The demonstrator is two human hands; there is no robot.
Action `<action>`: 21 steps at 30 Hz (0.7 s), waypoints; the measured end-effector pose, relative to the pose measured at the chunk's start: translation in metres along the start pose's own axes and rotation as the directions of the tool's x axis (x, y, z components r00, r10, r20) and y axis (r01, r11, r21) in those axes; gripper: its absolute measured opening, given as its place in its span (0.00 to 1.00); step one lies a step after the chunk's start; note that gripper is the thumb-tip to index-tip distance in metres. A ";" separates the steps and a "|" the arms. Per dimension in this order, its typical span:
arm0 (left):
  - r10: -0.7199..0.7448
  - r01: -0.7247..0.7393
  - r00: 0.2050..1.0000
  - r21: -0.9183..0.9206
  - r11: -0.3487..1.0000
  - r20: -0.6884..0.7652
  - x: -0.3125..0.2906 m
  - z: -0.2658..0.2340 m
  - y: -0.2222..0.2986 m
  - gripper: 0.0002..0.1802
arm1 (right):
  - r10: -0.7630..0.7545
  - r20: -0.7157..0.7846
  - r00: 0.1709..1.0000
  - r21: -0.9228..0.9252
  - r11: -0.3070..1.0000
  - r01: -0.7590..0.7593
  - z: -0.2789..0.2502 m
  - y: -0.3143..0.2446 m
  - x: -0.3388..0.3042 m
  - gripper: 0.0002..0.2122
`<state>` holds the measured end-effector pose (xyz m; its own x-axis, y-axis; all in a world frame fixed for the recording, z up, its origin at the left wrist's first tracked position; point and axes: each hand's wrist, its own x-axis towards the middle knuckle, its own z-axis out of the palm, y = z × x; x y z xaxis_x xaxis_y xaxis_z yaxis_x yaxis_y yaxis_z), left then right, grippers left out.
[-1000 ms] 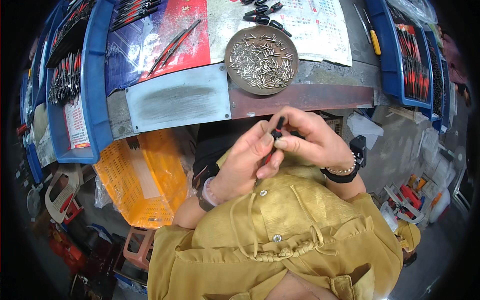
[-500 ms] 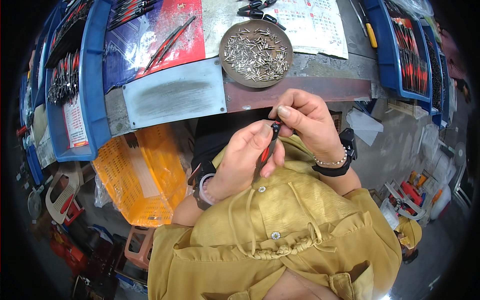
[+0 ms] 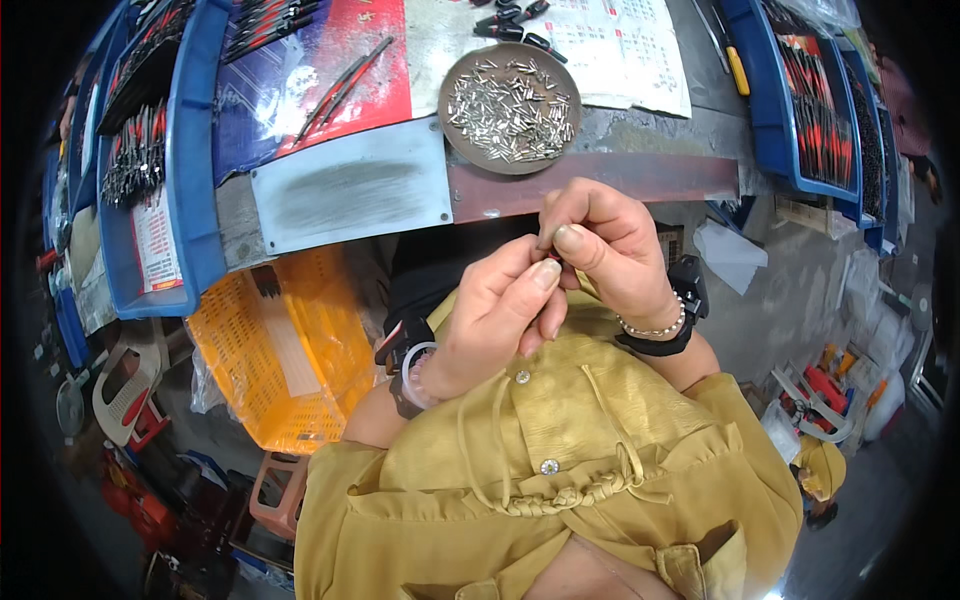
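Hands [image 3: 500, 315] have drawn closer, fingertips [image 3: 545, 272] pinching a dark piece [image 3: 556, 257].

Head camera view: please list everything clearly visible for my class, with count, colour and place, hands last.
Held item: at least one, red trace, at the meeting fingertips, mostly hidden
Bench: one, grey, across the top
Dish: one, brown, on the bench
Metal pins: many, silver, in the dish
Printed coverings: at least two, blue, red and white, on the bench
Slim tools: apparently two, red and black, on the coverings' red part
Black pieces: several, black, beyond the dish
Yellow-handled tool: one, yellow, bench's right end
Plate: one, pale grey-blue, bench front, left
Bins: several, blue, both sides
Basket: one, orange-yellow, below the bench, left
Shirt: one, mustard, worn
Left hand: one, bare, closed on the held item
Right hand: one, bare, fingertips meeting the left's
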<state>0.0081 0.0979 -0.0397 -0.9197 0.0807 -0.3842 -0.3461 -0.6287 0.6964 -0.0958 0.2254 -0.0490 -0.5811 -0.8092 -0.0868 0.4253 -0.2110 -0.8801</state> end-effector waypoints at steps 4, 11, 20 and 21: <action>0.044 -0.044 0.999 -0.063 0.997 0.003 0.004 0.006 0.007 0.14 | -0.006 -0.054 0.999 -0.044 0.999 0.004 -0.001 -0.007 0.005 0.05; 0.097 -0.095 0.995 0.088 0.992 -0.020 0.012 0.003 0.019 0.15 | -0.071 -0.034 0.997 -0.013 0.997 0.070 -0.001 -0.008 0.023 0.06; -0.045 0.051 0.998 -0.210 0.976 0.033 0.020 -0.001 0.030 0.21 | -0.008 -0.105 0.994 0.043 0.999 0.013 -0.005 -0.013 0.028 0.08; -0.079 0.086 0.996 -0.267 0.960 0.034 0.019 -0.002 0.030 0.22 | 0.000 -0.125 0.992 0.045 0.999 0.006 -0.004 -0.011 0.029 0.08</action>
<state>-0.0193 0.0789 -0.0275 -0.8951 0.1565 -0.4175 -0.3614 -0.8030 0.4739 -0.1202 0.2069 -0.0438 -0.6633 -0.7343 -0.1442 0.4528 -0.2404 -0.8586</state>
